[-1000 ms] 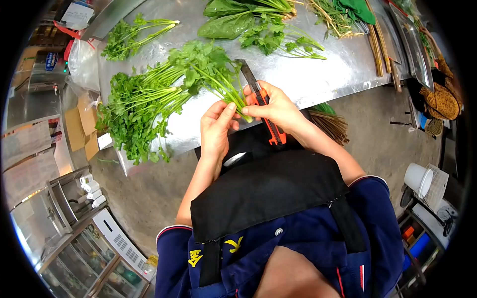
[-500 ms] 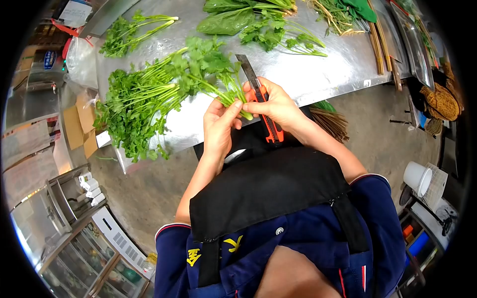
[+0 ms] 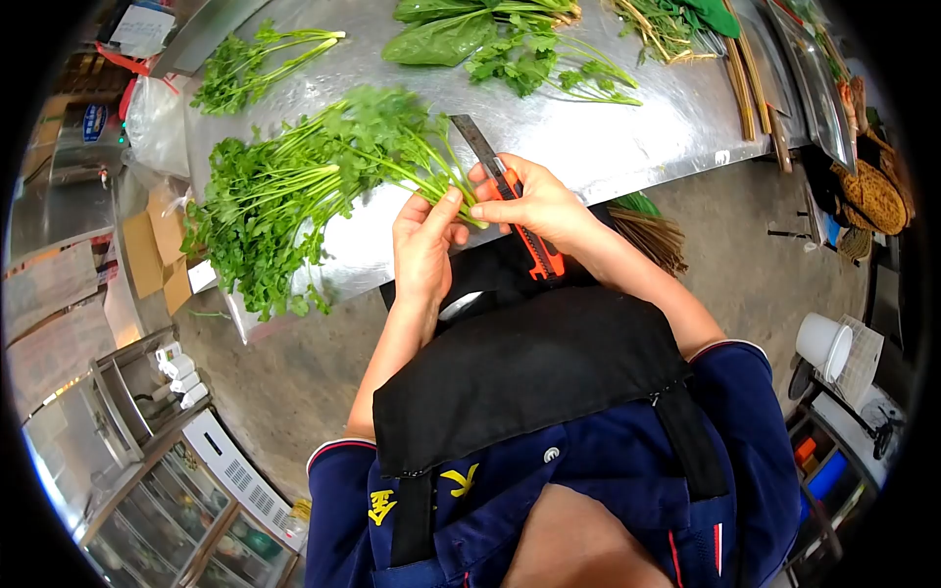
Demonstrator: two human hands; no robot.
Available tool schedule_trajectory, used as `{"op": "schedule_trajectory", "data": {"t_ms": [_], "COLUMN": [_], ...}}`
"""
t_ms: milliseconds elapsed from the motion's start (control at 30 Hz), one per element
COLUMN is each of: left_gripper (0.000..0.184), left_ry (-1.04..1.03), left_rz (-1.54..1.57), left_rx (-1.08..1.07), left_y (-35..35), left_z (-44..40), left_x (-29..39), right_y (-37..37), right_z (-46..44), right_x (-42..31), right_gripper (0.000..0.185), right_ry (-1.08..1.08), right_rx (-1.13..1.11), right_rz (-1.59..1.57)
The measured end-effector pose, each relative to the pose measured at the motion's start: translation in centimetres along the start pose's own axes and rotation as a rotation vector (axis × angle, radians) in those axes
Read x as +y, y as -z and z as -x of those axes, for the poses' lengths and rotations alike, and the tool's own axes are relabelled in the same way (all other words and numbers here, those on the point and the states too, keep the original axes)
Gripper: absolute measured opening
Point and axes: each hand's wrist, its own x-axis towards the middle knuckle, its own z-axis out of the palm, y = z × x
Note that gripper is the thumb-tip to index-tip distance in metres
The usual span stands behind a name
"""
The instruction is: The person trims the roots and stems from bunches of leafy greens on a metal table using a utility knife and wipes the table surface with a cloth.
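My left hand [image 3: 423,250] is closed around the lower stems of a small bunch of Chinese celery [image 3: 420,172], whose leaves point up and left over the table. In my right hand [image 3: 541,208] is an orange and black utility knife [image 3: 537,257], its long blade [image 3: 474,137] out and pointing up and away from me. The right thumb and fingers are also at the cut stem ends, close beside my left fingertips. A big pile of the same celery [image 3: 270,201] lies just left of the hands, partly behind the held bunch.
The steel table [image 3: 627,132] also carries a few celery stalks [image 3: 260,69] at the back left, broad-leaf greens [image 3: 441,39], loose sprigs [image 3: 549,69] and rooty herbs [image 3: 662,29]. Wooden sticks [image 3: 741,88] lie at its right. A cardboard box [image 3: 147,245] stands beyond the left edge.
Both hands have shifted slightly left with the celery bunch and the knife. The held stems now lean more to the left, and their leaves have moved lower toward the pile.
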Motion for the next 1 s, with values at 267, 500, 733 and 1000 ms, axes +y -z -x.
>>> {"op": "schedule_trajectory", "data": {"t_ms": [267, 500, 733, 1000], "left_gripper": [0.018, 0.013, 0.023, 0.018], "left_ry": [0.097, -0.834, -0.906, -0.872], "left_rz": [-0.037, -1.217, -1.449, -1.381], "left_rx": [0.074, 0.087, -0.118, -0.152], "left_y": [-0.1, -0.8, -0.3, 0.2], "left_z": [0.2, 1.6, -1.3, -2.4], "left_x": [0.2, 1.1, -0.9, -0.8], "right_y": [0.2, 2.0, 1.2, 2.8], "right_z": [-1.1, -2.5, -1.4, 4.2], "right_x": [0.1, 0.1, -0.8, -3.6], "right_gripper": [0.027, 0.024, 0.037, 0.033], "right_ry": [0.017, 0.074, 0.157, 0.231], "right_rx": [0.095, 0.116, 0.213, 0.253], "right_rz": [0.024, 0.408, 0.788, 0.936]}}
